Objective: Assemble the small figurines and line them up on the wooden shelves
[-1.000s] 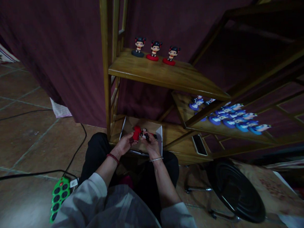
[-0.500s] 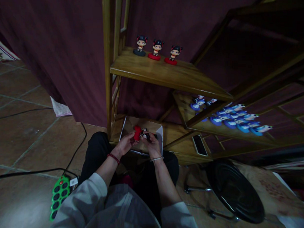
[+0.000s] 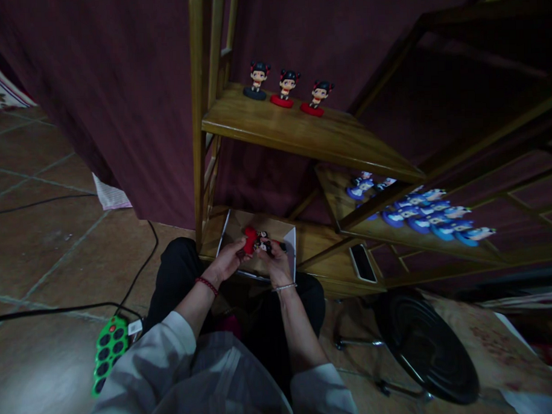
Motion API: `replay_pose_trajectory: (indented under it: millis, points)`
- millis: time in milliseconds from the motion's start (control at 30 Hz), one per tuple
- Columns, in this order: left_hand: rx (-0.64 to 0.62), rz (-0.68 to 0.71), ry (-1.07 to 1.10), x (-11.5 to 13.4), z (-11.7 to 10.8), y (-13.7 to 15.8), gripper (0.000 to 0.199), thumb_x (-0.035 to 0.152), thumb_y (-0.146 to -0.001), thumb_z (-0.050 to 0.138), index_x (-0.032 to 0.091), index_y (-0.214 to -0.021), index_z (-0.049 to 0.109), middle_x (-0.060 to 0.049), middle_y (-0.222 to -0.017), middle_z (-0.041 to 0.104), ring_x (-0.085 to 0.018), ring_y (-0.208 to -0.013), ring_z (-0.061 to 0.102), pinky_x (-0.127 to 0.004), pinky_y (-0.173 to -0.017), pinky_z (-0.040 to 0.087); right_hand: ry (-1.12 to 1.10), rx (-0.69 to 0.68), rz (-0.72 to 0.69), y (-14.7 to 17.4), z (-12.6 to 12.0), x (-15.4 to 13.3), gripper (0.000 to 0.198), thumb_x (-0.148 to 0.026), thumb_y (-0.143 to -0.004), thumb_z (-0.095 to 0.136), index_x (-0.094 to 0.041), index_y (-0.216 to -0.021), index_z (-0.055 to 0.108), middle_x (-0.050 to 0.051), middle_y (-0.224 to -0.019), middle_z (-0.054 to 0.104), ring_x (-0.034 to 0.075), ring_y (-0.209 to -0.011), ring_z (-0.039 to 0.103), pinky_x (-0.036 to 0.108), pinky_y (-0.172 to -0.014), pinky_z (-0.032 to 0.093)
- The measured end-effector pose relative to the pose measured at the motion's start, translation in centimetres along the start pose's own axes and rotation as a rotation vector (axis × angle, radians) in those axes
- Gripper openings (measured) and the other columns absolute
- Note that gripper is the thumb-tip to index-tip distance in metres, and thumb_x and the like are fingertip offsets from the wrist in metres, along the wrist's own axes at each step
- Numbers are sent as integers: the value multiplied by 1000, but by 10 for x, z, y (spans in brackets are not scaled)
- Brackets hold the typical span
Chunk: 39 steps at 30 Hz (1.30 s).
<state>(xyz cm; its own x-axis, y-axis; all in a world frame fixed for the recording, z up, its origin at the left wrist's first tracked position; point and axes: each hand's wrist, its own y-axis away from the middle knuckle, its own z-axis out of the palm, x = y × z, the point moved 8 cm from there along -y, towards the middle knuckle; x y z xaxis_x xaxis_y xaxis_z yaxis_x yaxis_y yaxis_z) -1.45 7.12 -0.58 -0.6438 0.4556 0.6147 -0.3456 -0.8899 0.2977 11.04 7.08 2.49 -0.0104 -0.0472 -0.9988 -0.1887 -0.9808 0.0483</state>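
Observation:
My left hand (image 3: 228, 261) is closed, its fingers pinching the round red base (image 3: 250, 240) of a small figurine. My right hand (image 3: 277, 262) is closed at the other end, around the figurine's dark-haired part (image 3: 263, 246). Both hands are over an open white-edged box (image 3: 234, 223) on the low shelf. Dark and light details beside the fingers may belong to more figurines in the box; I cannot tell. Above stand three black-haired figurines on the upper shelf: one on a dark base (image 3: 255, 93), two on red bases (image 3: 282, 101).
A wooden shelf rack (image 3: 295, 131) rises in front of a purple curtain (image 3: 137, 115). Several blue figurines (image 3: 432, 213) stand at the right. A phone (image 3: 362, 264) lies on the low shelf, near a black stool (image 3: 428, 346). A green power strip (image 3: 109, 355) and cables are on the floor.
The view has shifted very slightly. Both hands stay over the box with the figurine between them, and the right fingers have moved a little on it.

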Motion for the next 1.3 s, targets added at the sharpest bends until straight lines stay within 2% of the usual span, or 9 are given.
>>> replay_pose_trajectory:
  millis: [167,667,1000,1300]
  points:
    - [-15,1,-15,-1,-1,-1,25,32,-77,60,9,-86,64,-7,-76,67,-9,-58,57,-20,-54,43,1,-8,-1,0,1,2,40,-30,-56,69,-18,-94,61,0,-76,65,15,-68,57,31,-71,47]
    - [58,-1,-77,0,-1,-1,24,33,-72,66,11,-78,62,-5,-70,65,-9,-54,57,-20,-50,41,-14,24,38,2,-2,7,41,-30,-54,72,-18,-92,63,-1,-72,63,13,-65,55,30,-69,46]
    - [105,-40,-123,-6,-3,-6,24,34,-72,65,11,-74,61,-5,-64,65,-9,-51,57,-20,-49,42,52,27,-13,0,-3,9,36,-30,-57,68,-18,-89,62,0,-77,64,15,-71,57,30,-73,46]
    - [171,-68,-128,-9,-5,-8,20,30,-73,65,11,-75,61,-3,-65,65,-8,-51,58,-19,-50,45,164,22,-71,-5,-7,11,29,-29,-60,64,-19,-87,61,-1,-75,64,15,-70,56,28,-69,46]
